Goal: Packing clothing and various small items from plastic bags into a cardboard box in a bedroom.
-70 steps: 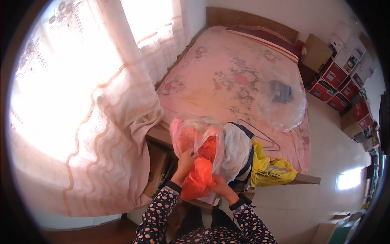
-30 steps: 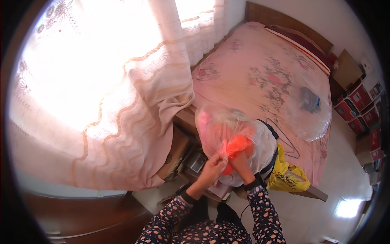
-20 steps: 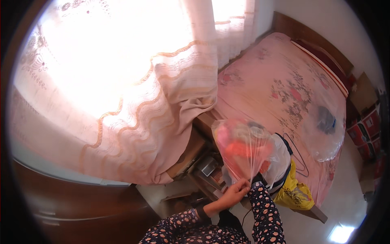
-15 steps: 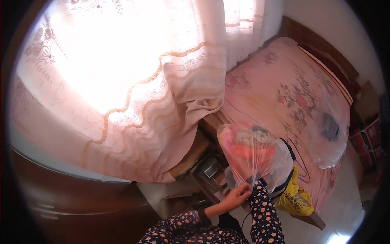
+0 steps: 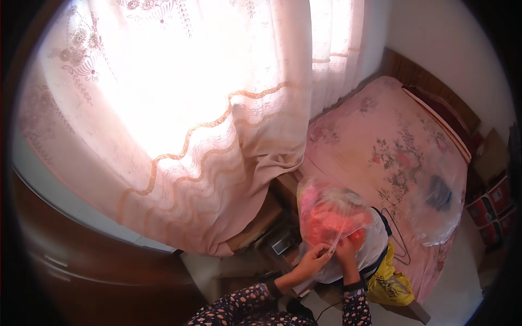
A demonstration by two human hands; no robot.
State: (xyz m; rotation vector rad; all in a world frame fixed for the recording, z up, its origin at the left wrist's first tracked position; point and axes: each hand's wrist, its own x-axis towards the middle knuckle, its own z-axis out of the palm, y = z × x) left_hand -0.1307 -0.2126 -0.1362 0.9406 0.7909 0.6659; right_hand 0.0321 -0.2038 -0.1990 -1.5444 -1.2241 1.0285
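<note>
A clear plastic bag (image 5: pixel 333 220) bulges with soft pink, red and pale items, probably clothes. It rests at the near edge of the bed, against a white bundle (image 5: pixel 375 251) with dark trim. At the bag's gathered near end, my left hand (image 5: pixel 314 262) pinches the thin plastic between thumb and fingers. Close beside it on the right, my right hand (image 5: pixel 347 254) is also closed on the bag's neck, its fingertips partly hidden by the plastic.
The bed (image 5: pixel 353 136) has a pink floral sheet, with another clear bag (image 5: pixel 435 217) holding something dark blue. A yellow bag (image 5: pixel 391 280) hangs near the bed's corner. Long curtains (image 5: pixel 217 168) cover the left, above dark brown furniture (image 5: pixel 109 282). Red boxes (image 5: pixel 492 204) stand far right.
My right hand, hidden behind the plastic before, now shows at the bag's neck. The stretched plastic has drawn in closer around the contents. The view has tilted up slightly.
</note>
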